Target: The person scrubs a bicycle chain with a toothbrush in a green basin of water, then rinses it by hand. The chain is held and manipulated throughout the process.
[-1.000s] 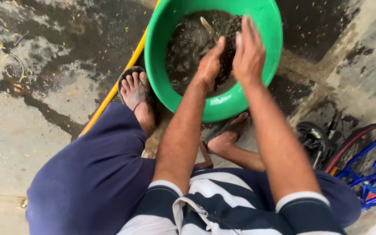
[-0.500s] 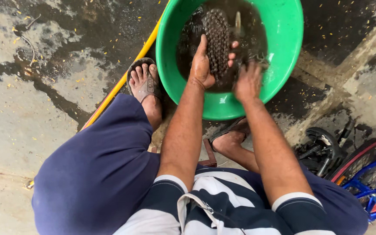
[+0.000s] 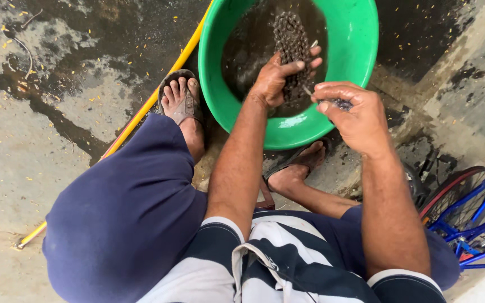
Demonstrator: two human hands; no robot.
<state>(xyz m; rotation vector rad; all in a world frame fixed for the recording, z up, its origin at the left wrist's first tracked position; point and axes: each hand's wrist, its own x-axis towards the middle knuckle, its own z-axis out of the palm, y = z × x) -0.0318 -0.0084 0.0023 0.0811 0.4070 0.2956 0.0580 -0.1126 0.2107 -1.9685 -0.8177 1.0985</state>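
Note:
A green plastic basin (image 3: 350, 67) stands on the wet concrete between my feet, with dark liquid in it. My left hand (image 3: 276, 78) grips a bunched, greasy bicycle chain (image 3: 291, 42) and holds it up over the basin. Just to its right, above the basin's near rim, my right hand (image 3: 352, 112) is closed on a small dark thing, perhaps a brush or a stretch of chain; I cannot tell which.
A yellow hose (image 3: 158, 95) runs diagonally along the floor left of the basin. My sandalled feet (image 3: 181, 104) flank the basin. A blue bicycle frame and wheel (image 3: 467, 213) stand at the right. The concrete (image 3: 57, 123) is wet and stained.
The view has shifted, so the basin sits further right. My left hand has lifted the chain out of the liquid. My right hand has pulled back to the near rim and closed.

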